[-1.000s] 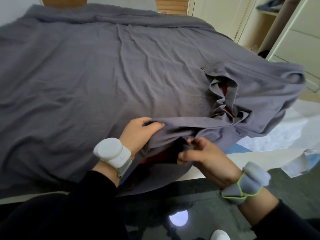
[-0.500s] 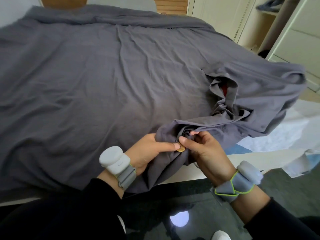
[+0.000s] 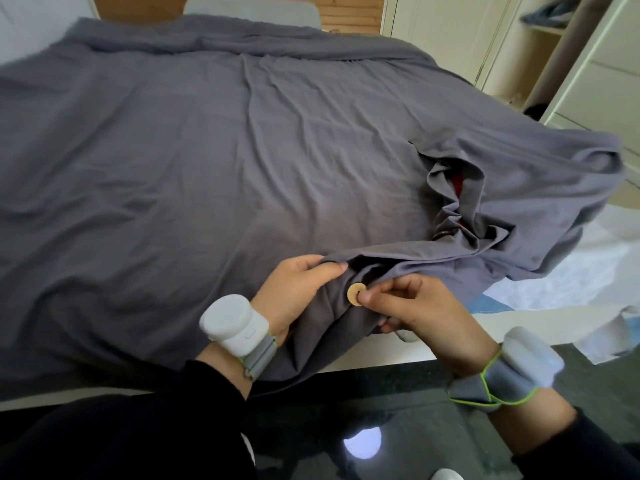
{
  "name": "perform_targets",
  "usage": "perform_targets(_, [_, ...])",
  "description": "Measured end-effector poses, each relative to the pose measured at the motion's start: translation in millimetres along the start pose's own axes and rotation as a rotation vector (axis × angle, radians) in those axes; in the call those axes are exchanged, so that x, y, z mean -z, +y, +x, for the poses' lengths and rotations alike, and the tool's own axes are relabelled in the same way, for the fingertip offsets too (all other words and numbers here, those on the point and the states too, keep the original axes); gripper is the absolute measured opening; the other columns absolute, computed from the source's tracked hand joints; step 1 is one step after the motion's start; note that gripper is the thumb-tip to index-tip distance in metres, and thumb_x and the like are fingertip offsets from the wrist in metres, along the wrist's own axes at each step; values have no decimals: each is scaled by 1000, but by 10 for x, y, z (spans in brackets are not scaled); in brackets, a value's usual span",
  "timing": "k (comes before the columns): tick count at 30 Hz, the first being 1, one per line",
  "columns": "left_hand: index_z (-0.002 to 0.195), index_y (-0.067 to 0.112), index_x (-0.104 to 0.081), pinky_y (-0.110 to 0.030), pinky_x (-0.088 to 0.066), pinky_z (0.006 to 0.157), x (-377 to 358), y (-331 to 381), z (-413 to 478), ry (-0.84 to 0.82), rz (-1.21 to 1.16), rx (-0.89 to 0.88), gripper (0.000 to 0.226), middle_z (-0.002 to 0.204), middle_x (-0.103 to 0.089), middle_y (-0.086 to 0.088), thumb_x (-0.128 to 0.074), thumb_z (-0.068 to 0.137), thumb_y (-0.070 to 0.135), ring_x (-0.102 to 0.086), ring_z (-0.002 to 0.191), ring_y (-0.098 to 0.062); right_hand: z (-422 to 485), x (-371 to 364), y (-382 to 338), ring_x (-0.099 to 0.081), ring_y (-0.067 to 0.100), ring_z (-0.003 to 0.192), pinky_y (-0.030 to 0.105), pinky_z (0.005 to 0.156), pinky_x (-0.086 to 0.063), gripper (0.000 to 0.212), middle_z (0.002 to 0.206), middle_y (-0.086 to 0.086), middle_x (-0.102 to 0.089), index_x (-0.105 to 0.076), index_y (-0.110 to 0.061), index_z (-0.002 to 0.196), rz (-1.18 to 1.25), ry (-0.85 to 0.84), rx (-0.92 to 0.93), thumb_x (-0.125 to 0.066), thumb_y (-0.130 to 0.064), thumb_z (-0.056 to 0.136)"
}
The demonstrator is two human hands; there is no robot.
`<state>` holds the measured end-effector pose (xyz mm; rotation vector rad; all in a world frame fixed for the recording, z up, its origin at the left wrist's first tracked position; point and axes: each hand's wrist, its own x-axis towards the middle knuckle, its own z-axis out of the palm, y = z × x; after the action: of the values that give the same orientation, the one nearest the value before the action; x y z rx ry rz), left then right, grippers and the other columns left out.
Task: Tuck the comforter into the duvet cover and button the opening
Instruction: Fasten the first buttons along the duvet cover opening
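I see the grey cover (image 3: 242, 168) spread over the whole bed, its open edge bunched at the near right corner. At that edge sits a round tan button (image 3: 356, 294), lying on the fabric that hangs over the bed's near side. My right hand (image 3: 420, 308) pinches the button between thumb and fingertips, fingers curled. My left hand (image 3: 298, 289) is just beside it, gripping a fold of the cover's upper hem, thumb on top and the fingers under the cloth. Further right the opening gapes among heavy wrinkles, and a strip of the red comforter (image 3: 458, 183) shows inside it. Both wrists carry bands: a white one (image 3: 235, 322) on the left, a grey one (image 3: 519, 368) with green cord on the right. A white bed frame (image 3: 381, 355) shows below the hanging cloth. White sheeting (image 3: 571, 271) lies on the floor to the right, and pale wardrobes (image 3: 433, 36) stand beyond the far right corner.
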<state>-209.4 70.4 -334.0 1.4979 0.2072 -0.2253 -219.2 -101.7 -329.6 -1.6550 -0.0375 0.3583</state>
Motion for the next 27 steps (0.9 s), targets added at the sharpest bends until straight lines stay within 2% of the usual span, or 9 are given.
perform_targets(2, [84,18,-69,-29,-53,86,53,27,32,191,205,-167,9,88,-73,-6,-72,76,20,-69,86,-18,-30,6,-61,-55,8,51,15,49,-48,4,63,2,-66,-72,-10,74,-6,-30,26,-73,-12,77])
perform_targets(4, [85,32,-58,-8,-45,68,119,61,40,373,357,-338,27,79,-64,8,-75,69,17,-59,64,0,-52,10,-117,-55,8,49,16,50,-48,4,65,2,-67,-72,-14,70,34,-43,60,-75,-14,73])
perform_targets(6, [88,36,-55,-4,-40,61,165,92,39,427,441,-466,36,82,-60,8,-73,68,13,-57,61,-3,-64,5,-156,-55,8,51,16,50,-47,10,67,1,-67,-71,-16,68,106,-37,85,-77,-22,64])
perform_targets(8, [87,31,-64,-5,-41,63,182,92,39,404,559,-525,26,84,-63,7,-71,69,14,-59,67,-5,-57,-10,-157,-55,9,56,17,50,-47,18,70,1,-68,-71,-16,68,140,-7,98,-76,-30,57])
perform_targets(10, [89,29,-70,-9,-45,70,168,59,33,329,668,-504,20,87,-66,9,-71,70,21,-59,73,-2,-45,-29,-138,-56,10,58,18,50,-47,12,70,2,-68,-72,-17,67,132,18,103,-76,-27,61])
perform_targets(14, [108,31,-64,-22,-48,85,80,-18,34,225,740,-454,38,101,-67,11,-73,72,32,-60,90,-7,-25,-69,-120,-56,12,57,19,50,-47,8,69,3,-68,-72,-18,65,88,41,99,-73,-16,73])
perform_targets(18, [91,21,-61,-38,-49,77,-3,27,55,268,895,-481,12,90,-65,1,-60,81,28,-60,88,-23,-24,-92,-115,-55,11,54,19,50,-47,15,67,1,-68,-72,-20,63,79,56,91,-72,-13,76])
perform_targets(23, [87,20,-71,-17,-41,72,73,137,115,257,711,-347,19,75,-63,6,-52,82,15,-57,76,-12,-7,-108,-112,-59,12,61,19,52,-49,14,74,4,-70,-73,-21,64,90,74,78,-72,-14,77])
perform_targets(27, [77,18,-71,-26,-47,76,257,234,91,50,499,-126,30,73,-67,-4,-51,73,-3,-59,72,-14,11,-143,-95,-58,11,59,18,51,-50,12,71,4,-69,-73,-16,65,113,99,68,-72,-14,77])
